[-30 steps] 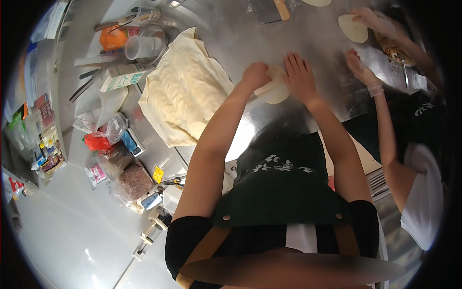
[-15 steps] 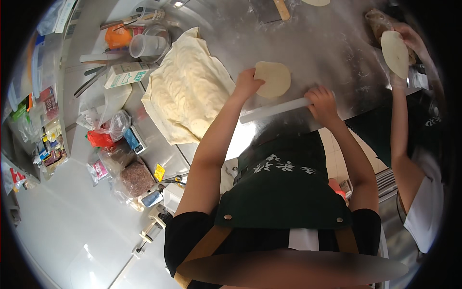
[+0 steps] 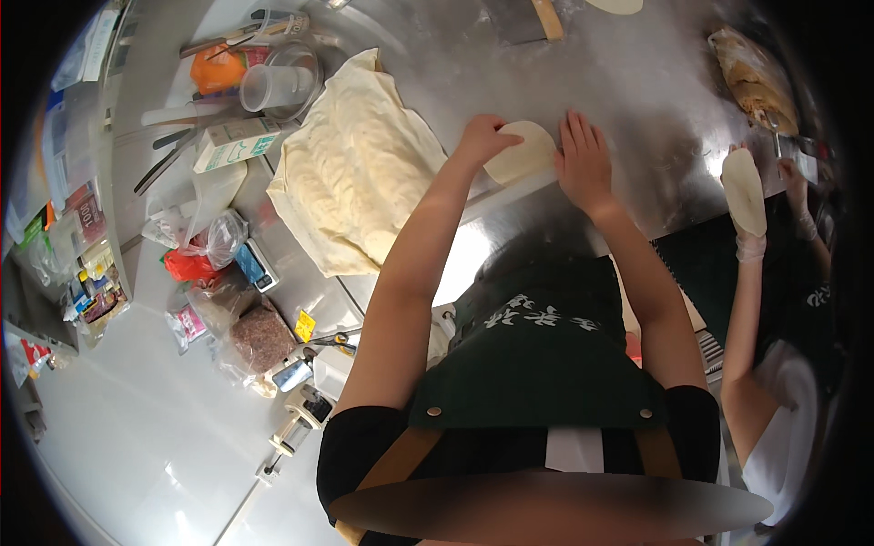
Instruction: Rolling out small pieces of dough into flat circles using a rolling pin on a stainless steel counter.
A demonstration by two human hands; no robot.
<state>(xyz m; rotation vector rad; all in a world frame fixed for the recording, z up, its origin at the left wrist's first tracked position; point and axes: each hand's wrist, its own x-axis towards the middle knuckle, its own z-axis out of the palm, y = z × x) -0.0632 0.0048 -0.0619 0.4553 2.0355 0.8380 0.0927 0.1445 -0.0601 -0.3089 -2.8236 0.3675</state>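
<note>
A pale round dough wrapper (image 3: 521, 159) lies on the steel worktop, with my left hand (image 3: 484, 141) pinching its left edge between thumb and fingers. Just right of it, my right hand (image 3: 583, 164) is spread with long, straightened fingers, its palm over the end of a white rolling pin (image 3: 517, 191) along the wrapper's lower edge. A big crumpled, folded sheet of pale dough (image 3: 346, 173) lies to the left of both hands.
At right, a co-worker's gloved hands (image 3: 750, 227) hold another wrapper (image 3: 745, 187), below a bagged brown filling (image 3: 756, 77). A scraper (image 3: 549, 20) lies at top. Containers (image 3: 273, 86), a carton (image 3: 235, 146), bags and a clamped device (image 3: 300, 419) crowd the left.
My right hand has shifted up-left from gripping the pin's end to lying flat over it. The co-worker's wrapper has moved down from beside the filling toward the worktop's front edge.
</note>
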